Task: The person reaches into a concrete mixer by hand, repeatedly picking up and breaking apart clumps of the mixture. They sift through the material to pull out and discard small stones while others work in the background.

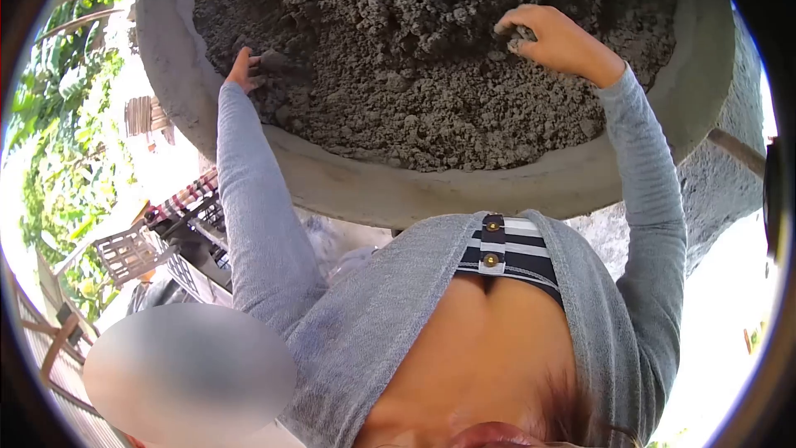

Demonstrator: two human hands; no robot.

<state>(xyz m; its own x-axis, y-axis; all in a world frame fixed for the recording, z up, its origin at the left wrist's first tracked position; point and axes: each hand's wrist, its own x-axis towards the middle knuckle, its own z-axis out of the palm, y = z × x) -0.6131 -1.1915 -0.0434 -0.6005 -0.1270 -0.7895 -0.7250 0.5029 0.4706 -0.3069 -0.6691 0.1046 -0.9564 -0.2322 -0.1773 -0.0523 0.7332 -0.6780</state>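
Left hand: the left hand (244, 69) lies at the near left edge of the grey mix (414, 58), fingers pressed into it and partly buried; whether they are spread or curled I cannot tell
Right hand: the right hand (554, 38) sits on top of the heap toward the right, fingers curled and closed on a small lump of the grey mix
Grey mix: damp, crumbly and clumped; it fills the round basin (464, 191) and rises in a heap above the rim
Round basin: pale, smooth, thick-rimmed; it stands just in front of the person's chest, the near rim between the two arms
Sleeves: grey knit sleeves (257, 216) cover both arms to the wrists; each arm reaches over the rim
Surroundings: green leaves (50, 166) at the far left; a slatted chair (133, 253) below them; a rough grey wall (721, 182) to the right of the basin
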